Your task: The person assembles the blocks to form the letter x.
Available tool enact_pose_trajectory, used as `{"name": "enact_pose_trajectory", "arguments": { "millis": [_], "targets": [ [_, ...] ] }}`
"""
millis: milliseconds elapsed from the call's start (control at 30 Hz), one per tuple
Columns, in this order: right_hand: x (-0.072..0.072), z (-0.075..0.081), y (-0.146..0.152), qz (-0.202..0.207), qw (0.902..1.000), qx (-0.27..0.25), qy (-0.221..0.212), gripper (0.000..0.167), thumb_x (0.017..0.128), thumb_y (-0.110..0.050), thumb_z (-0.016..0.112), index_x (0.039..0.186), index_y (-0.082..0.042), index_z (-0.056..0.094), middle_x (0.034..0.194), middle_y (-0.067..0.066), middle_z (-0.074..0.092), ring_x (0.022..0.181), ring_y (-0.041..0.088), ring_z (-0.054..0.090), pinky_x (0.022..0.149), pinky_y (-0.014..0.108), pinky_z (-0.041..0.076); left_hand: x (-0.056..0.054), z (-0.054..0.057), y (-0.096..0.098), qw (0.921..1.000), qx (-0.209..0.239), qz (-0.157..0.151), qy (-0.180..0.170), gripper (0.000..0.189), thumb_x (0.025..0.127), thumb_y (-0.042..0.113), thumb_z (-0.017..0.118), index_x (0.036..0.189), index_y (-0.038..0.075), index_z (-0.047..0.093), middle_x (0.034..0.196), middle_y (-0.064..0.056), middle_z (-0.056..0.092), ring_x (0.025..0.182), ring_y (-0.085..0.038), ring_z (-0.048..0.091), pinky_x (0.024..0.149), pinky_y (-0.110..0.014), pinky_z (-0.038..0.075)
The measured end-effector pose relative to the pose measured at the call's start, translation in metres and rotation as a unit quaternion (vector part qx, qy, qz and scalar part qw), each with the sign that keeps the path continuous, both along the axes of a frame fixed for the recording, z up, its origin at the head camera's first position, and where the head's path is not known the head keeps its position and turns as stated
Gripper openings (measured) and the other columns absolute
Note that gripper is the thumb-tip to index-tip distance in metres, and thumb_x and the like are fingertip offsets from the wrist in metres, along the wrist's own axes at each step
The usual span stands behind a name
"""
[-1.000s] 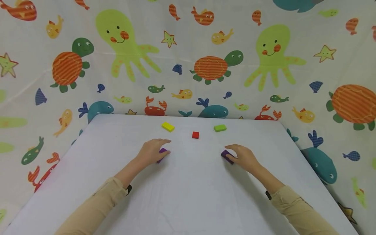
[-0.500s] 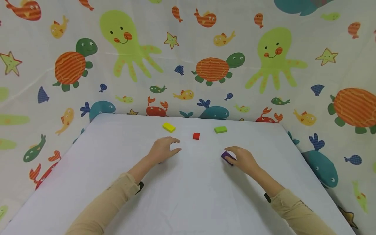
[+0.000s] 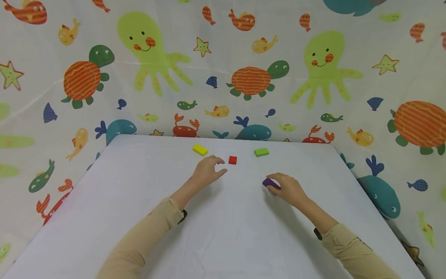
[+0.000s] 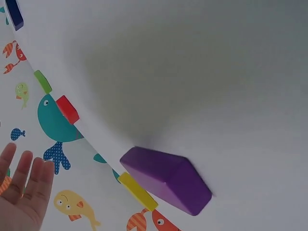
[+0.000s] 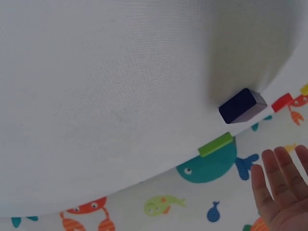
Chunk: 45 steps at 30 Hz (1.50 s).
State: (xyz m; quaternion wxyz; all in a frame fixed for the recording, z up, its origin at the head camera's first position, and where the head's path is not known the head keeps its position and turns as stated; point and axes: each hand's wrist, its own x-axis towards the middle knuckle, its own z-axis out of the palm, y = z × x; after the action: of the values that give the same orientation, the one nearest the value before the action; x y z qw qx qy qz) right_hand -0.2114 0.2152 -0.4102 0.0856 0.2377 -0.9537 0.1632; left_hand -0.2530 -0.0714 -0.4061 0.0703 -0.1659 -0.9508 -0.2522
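Head: left hand point(image 3: 209, 170) shifted toward red block point(image 3: 232, 160), near desk point(image 3: 223, 236) far edge; right hand point(image 3: 288, 188) unmoved at dark purple block point(image 3: 270, 183), farther in from that edge. Left wrist: hand spread, empty; purple block point(image 4: 161, 177) loose on desk, likely released. Right wrist: hand spread, no grip visible. No readable text

A: Head cam light?
B: Even, a bit dim. Soft shadows beside left sleeve point(image 3: 143, 228) and right sleeve point(image 3: 355, 248) on the white table point(image 3: 240, 240).
A: Wrist cams?
B: Darker, greyer; broad soft-edged shadows. Right one bows the table edge, purple block point(image 5: 239, 107) goes near-black. Source maybe overhead, can't confirm.
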Motion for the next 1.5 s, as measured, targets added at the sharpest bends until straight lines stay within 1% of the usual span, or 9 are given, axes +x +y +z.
{"name": "enact_pose_trajectory", "arguments": {
  "millis": [233,367,600,700,833,1033,1200,1367,1500],
  "targets": [
    [-0.001,0.001,0.0,-0.005,0.9999,-0.005,-0.009,0.034,0.084,-0.014,0.07,0.114,0.001,0.064,0.114,0.018,0.067,0.107,0.034,0.063,0.089,0.047,0.052,-0.013,-0.001,0.011,0.9991,0.018,0.025,-0.028,0.037,0.086,0.029,0.069,0.117,0.009,0.064,0.108,-0.014,0.066,0.091,-0.022,0.06,0.082,-0.033,0.054],
    [0.0,0.002,0.002,-0.016,0.9998,-0.007,-0.011,0.036,0.084,-0.013,0.07,0.117,0.001,0.063,0.116,0.019,0.066,0.11,0.035,0.061,0.09,0.048,0.051,-0.022,-0.002,0.019,0.9979,0.045,0.032,-0.034,0.039,0.086,0.028,0.068,0.118,0.006,0.062,0.108,-0.015,0.066,0.09,-0.023,0.059,0.081,-0.033,0.054],
    [-0.008,0.005,0.0,-0.014,0.9997,0.0,-0.019,0.036,0.084,-0.017,0.07,0.116,-0.001,0.064,0.115,0.017,0.067,0.105,0.034,0.063,0.088,0.048,0.052,-0.035,0.0,0.023,0.9937,0.087,0.069,-0.021,0.032,0.087,0.027,0.068,0.111,0.006,0.066,0.098,-0.011,0.068,0.082,-0.022,0.059,0.074,-0.029,0.054],
    [-0.011,0.006,0.0,-0.008,0.9997,0.002,-0.022,0.036,0.084,-0.018,0.07,0.115,-0.001,0.064,0.114,0.018,0.067,0.101,0.034,0.065,0.086,0.047,0.053,-0.04,0.002,0.026,0.9927,0.093,0.074,-0.023,0.033,0.086,0.027,0.068,0.111,0.005,0.066,0.098,-0.012,0.068,0.082,-0.023,0.059,0.075,-0.03,0.054],
    [-0.011,0.005,0.003,-0.01,0.9997,0.0,-0.023,0.036,0.084,-0.018,0.07,0.115,0.0,0.064,0.114,0.018,0.067,0.099,0.034,0.065,0.085,0.047,0.053,-0.046,0.003,0.034,0.9927,0.088,0.074,-0.037,0.035,0.086,0.027,0.068,0.113,0.003,0.065,0.102,-0.015,0.069,0.085,-0.025,0.06,0.078,-0.032,0.054],
    [-0.011,0.005,0.007,-0.017,0.9995,0.001,-0.026,0.036,0.084,-0.018,0.07,0.115,0.0,0.065,0.113,0.018,0.067,0.098,0.034,0.065,0.083,0.047,0.054,-0.055,-0.001,0.047,0.9906,0.081,0.1,-0.048,0.038,0.085,0.028,0.07,0.113,0.003,0.064,0.102,-0.013,0.07,0.085,-0.026,0.062,0.08,-0.033,0.054],
    [-0.012,0.005,0.01,-0.021,0.9984,0.008,-0.051,0.037,0.085,-0.021,0.069,0.116,0.0,0.064,0.114,0.017,0.067,0.099,0.033,0.065,0.083,0.046,0.054,-0.065,-0.011,0.054,0.9896,0.069,0.117,-0.049,0.04,0.083,0.029,0.072,0.111,0.001,0.065,0.104,-0.014,0.07,0.088,-0.028,0.063,0.083,-0.035,0.053],
    [-0.013,0.004,0.009,-0.013,0.9982,0.008,-0.057,0.04,0.084,-0.026,0.07,0.115,0.0,0.064,0.113,0.016,0.067,0.098,0.032,0.064,0.082,0.045,0.054,-0.073,-0.02,0.057,0.9884,0.055,0.13,-0.056,0.041,0.083,0.028,0.072,0.113,0.0,0.064,0.109,-0.014,0.069,0.094,-0.03,0.063,0.087,-0.037,0.053],
    [-0.013,0.002,0.009,-0.013,0.9981,0.005,-0.061,0.042,0.084,-0.027,0.07,0.116,0.0,0.064,0.113,0.016,0.067,0.099,0.032,0.064,0.081,0.044,0.054,-0.075,-0.024,0.058,0.9897,0.032,0.121,-0.07,0.042,0.085,0.026,0.07,0.12,0.003,0.062,0.118,-0.012,0.066,0.101,-0.029,0.061,0.094,-0.037,0.05]
  ]
}}
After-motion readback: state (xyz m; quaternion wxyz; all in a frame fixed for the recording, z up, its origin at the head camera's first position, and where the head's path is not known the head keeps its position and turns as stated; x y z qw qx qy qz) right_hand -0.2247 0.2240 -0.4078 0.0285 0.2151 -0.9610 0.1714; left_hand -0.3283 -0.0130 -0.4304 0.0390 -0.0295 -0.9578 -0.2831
